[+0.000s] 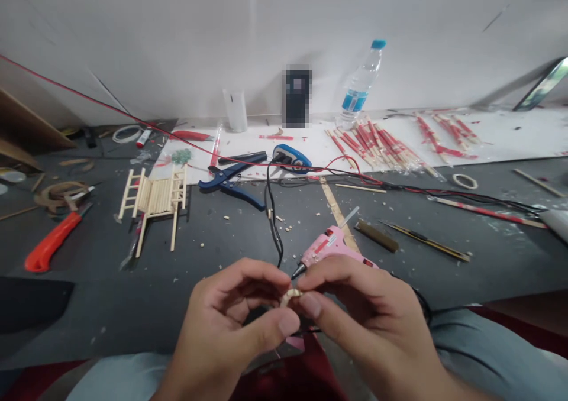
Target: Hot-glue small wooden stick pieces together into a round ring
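Between my fingertips is a small curved piece made of short pale wooden bits, part of it hidden by the fingers. My left hand pinches its left side with thumb and forefinger. From the other side, my right hand grips its right end between thumb and forefinger. Just beyond the hands lies a pink hot glue gun on its side, nozzle pointing toward the fingers and a clear glue stick out of its back. A little chair of wooden sticks rests on the table at left.
Blue-handled cutters, a blue power socket and cables lie mid-table. An orange-handled knife is at left, a craft knife at right. Behind are bundled sticks, a water bottle and a small stick ring.
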### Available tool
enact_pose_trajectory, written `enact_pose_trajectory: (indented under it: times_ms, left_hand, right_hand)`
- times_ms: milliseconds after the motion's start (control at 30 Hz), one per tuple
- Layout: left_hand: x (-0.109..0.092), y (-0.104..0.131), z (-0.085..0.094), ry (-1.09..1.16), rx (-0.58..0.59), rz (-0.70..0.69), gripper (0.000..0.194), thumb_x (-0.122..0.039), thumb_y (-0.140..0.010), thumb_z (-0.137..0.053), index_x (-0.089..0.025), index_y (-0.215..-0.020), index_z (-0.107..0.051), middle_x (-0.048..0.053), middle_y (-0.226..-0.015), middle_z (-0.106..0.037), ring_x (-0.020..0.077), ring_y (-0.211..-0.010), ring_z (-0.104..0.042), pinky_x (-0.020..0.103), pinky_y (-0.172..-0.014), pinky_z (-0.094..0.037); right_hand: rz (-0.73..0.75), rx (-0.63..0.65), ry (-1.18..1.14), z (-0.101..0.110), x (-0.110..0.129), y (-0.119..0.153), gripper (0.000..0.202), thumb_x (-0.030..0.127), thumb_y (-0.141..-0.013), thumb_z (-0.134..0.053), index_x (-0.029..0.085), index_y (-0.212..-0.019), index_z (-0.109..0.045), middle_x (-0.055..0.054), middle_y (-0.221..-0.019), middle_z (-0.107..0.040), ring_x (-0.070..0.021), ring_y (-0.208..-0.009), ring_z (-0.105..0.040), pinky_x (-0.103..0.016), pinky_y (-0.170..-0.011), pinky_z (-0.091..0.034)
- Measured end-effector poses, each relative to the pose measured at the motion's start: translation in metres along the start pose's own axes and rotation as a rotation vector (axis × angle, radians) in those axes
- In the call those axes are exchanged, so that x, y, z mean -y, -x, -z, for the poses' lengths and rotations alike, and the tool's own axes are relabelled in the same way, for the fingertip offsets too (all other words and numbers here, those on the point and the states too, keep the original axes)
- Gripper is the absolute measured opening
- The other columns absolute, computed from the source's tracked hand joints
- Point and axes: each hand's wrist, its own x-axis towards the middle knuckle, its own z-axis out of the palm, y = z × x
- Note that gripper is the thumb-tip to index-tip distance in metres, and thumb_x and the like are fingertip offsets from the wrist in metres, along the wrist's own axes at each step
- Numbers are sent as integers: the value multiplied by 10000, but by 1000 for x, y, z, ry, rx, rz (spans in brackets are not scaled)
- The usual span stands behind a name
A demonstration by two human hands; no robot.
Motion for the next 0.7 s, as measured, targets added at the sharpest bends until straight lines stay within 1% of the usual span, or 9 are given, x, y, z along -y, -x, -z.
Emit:
enact_pose_trajectory:
  times_ms: [67, 133, 267, 433, 533, 700]
  left_hand:
    - [-1, 1, -1, -44, -9, -32, 220, -103, -665, -910, -287, -777, -865, -21, -740, -822, 118, -643, -775, 115, -626, -608]
    - [-2, 2, -2, -103, -49, -59, 179, -112, -706, -880, -282, -758, -862, -18, -719, -820, 116, -636, -779, 98, -615, -595]
    - [-2, 4, -3, -166, -126, -132, 177, -110, -695, -857, -284, -733, -854, -32, -681, -811, 115, -602, -770, 94, -591, -588]
    - [-1, 5, -5, -218, -174, -192, 207, -89, -698, -825, -293, -715, -852, -38, -714, -816, 119, -622, -769, 116, -617, -606]
    - [-2, 4, -6, -218, -185, -206, 210, -97, -684, -837, -307, -683, -845, -45, -695, -804, 119, -613, -758, 123, -608, -603]
    - [-1, 5, -4, -230, -180, -210, 224, -109, -698, -848, -333, -680, -856, -42, -697, -801, 124, -623, -747, 141, -605, -598]
  right_hand:
    - [-29, -31, -48, -2, -3, 1, 123, 166, -913, -769, 285, -904, -799, 61, -800, -816, -77, -707, -733, -132, -679, -575]
    - [-56, -53, -83, -5, -6, 2, 116, 178, -908, -776, 289, -907, -807, 50, -805, -813, -86, -705, -732, -141, -657, -577]
    - [-116, -58, -130, -8, -9, 0, 69, 209, -893, -789, 268, -865, -811, 29, -762, -792, -93, -667, -719, -145, -619, -578]
    - [-156, -69, -151, -11, -7, -4, 28, 226, -868, -802, 237, -842, -802, 9, -741, -778, -104, -632, -704, -162, -589, -577]
    - [-157, -53, -130, -10, -6, -4, 33, 219, -864, -790, 224, -831, -794, -4, -738, -780, -117, -629, -701, -176, -576, -570]
    - [-131, -2, -73, -7, -7, -3, 83, 207, -898, -757, 226, -824, -789, -2, -739, -779, -128, -666, -697, -183, -584, -546]
